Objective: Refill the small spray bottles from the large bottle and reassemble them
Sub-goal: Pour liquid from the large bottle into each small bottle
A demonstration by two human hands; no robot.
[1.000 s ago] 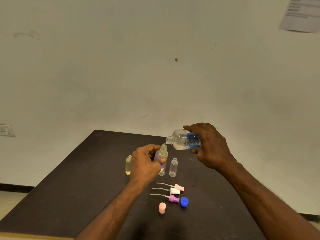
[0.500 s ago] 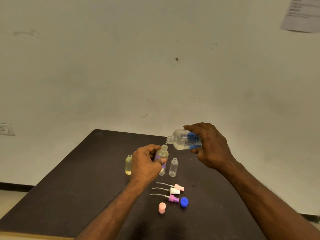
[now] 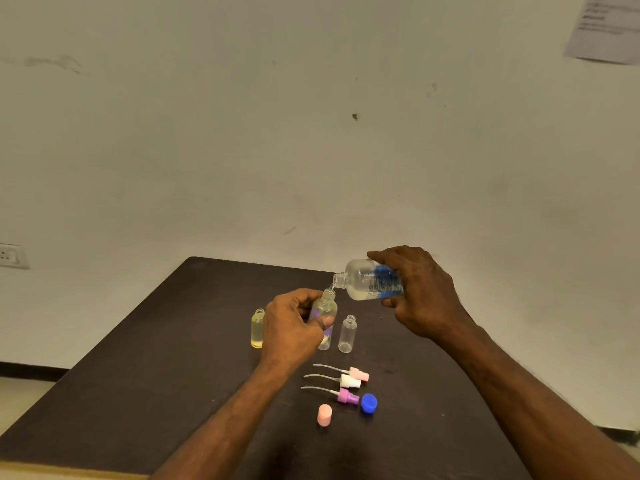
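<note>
We face a pale wall [image 3: 311,133] with scuff marks; a sheet of paper [image 3: 604,27] is fixed at its upper right, and its print is too blurred to read. A white socket [image 3: 10,256] sits low on the wall at the left. Against the wall stands a dark table [image 3: 138,375] with a matte top.

Our right hand [image 3: 420,294] grips the large bottle [image 3: 363,278], fingers curled over its top and thumb under it. The bottle lies nearly level, neck pointing left, above the table. Its blue label carries white text that we cannot read.

Our left hand [image 3: 294,325] grasps a small clear bottle [image 3: 325,315] upright, thumb across its front. The open mouth of this bottle sits just beneath the neck of the large bottle, and clear liquid runs between them.

Just to the right stands an empty bottle [image 3: 347,334], uncapped. To the left, partly behind our left hand, stands a yellow bottle [image 3: 257,329] holding yellowish liquid.

Nearer to us lie three spray heads [image 3: 348,384] with tubes pointing left: pale pink, white and purple. A blue cap [image 3: 369,403] touches the purple one. A pink cap [image 3: 324,415] stands just in front.
</note>
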